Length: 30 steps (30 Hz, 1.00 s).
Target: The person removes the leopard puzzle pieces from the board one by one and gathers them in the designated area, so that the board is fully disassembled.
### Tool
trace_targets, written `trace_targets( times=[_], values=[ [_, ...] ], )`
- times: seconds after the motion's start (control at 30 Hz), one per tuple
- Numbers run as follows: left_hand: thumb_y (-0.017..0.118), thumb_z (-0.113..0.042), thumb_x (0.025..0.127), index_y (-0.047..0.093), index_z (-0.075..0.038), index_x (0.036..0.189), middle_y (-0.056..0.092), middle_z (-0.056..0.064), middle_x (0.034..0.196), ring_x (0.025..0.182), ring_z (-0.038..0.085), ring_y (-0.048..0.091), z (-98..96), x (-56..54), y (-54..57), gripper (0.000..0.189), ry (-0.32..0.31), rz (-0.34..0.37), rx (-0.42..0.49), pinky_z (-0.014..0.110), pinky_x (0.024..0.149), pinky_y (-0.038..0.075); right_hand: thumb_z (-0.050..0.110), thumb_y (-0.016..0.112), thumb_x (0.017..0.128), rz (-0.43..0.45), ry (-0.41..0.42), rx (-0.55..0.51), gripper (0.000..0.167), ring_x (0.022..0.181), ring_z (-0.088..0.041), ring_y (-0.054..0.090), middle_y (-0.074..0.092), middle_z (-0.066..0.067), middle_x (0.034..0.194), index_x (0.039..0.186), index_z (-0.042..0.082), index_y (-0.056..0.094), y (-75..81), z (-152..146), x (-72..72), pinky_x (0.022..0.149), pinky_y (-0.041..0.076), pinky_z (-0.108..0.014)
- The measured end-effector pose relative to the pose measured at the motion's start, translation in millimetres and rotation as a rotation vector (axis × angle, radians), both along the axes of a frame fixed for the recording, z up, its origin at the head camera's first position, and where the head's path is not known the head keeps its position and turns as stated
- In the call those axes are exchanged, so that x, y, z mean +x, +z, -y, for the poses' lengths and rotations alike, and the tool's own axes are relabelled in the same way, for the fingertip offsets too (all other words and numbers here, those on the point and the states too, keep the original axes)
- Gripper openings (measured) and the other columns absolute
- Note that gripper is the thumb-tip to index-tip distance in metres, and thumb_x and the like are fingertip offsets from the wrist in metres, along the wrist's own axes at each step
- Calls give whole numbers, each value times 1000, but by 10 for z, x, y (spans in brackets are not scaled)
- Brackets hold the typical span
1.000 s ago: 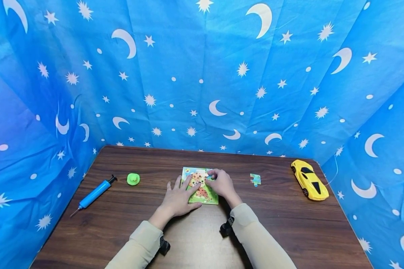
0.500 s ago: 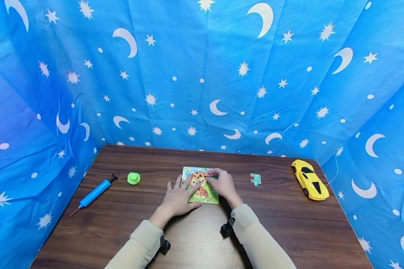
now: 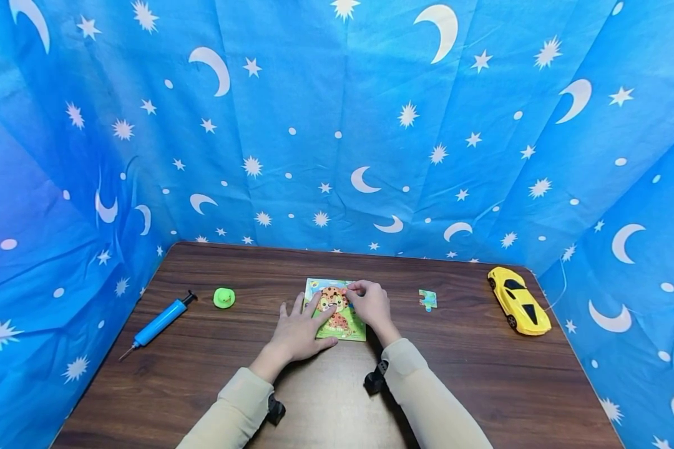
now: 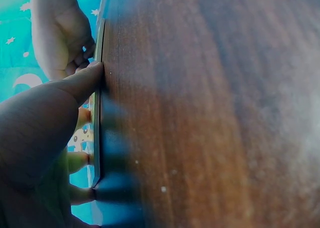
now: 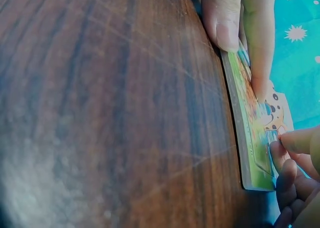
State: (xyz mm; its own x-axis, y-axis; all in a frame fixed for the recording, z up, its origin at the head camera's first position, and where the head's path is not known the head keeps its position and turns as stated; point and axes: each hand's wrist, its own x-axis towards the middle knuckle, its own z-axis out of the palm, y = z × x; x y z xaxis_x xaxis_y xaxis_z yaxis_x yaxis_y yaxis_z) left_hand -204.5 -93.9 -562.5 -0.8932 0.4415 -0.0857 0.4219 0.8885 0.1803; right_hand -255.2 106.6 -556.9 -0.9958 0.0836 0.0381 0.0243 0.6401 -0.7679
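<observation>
A square puzzle board (image 3: 352, 335) with a spotted cartoon leopard on green and blue lies on the table. My left hand (image 3: 296, 332) rests across its left side with fingers spread, the thumb along the near edge. At the upper right part of the board, my right hand (image 3: 373, 308) pinches a puzzle piece (image 5: 278, 111) between thumb and index finger. In the right wrist view that piece, printed with part of the leopard's face, stands tilted up from the board. Another puzzle piece (image 3: 428, 300), pale blue and green, lies apart on the table to the right.
A yellow toy car (image 3: 519, 300) stands at the far right of the brown table (image 3: 460, 386). To the left are a green rubber duck (image 3: 224, 298) and a blue hand pump (image 3: 160, 323) with a thin needle. Blue star-and-moon cloth (image 3: 337, 125) hangs around the table.
The glare on the pinched piece in the head view has gone, and its orange spotted print shows instead. My right wrist has shifted slightly left; my left hand stays in place.
</observation>
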Motion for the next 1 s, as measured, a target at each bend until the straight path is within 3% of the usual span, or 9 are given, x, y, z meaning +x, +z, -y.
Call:
trace_targets(
  times=[0.37,0.6,0.83,1.0],
  values=[
    [51,-74,96,36,-37,163,17,9,173,153,49,17,-7,13,17,78,3,0,9,80,109,22,27,75,98,19,-20,-14,12,71,-15,61,73,4,86,100,17,81,-7,11,-5,69,45,-36],
    [52,-74,96,37,-37,163,19,10,172,153,49,17,-16,22,44,77,0,6,14,80,110,22,24,76,98,28,-50,-110,12,70,-16,62,73,2,83,98,13,81,-13,-22,-51,64,47,-34],
    [52,-73,97,36,-37,163,18,10,172,153,49,16,-28,24,37,77,-3,14,30,79,111,20,23,74,99,36,-41,-151,14,76,-19,63,72,-1,86,102,11,80,68,-207,-23,70,50,-36],
    [51,-74,96,34,-38,163,16,9,173,154,49,15,-16,24,14,78,2,7,23,79,111,19,22,74,99,36,-37,-148,14,75,-20,60,73,-3,88,101,10,79,93,-408,-18,66,46,-34]
  ],
)
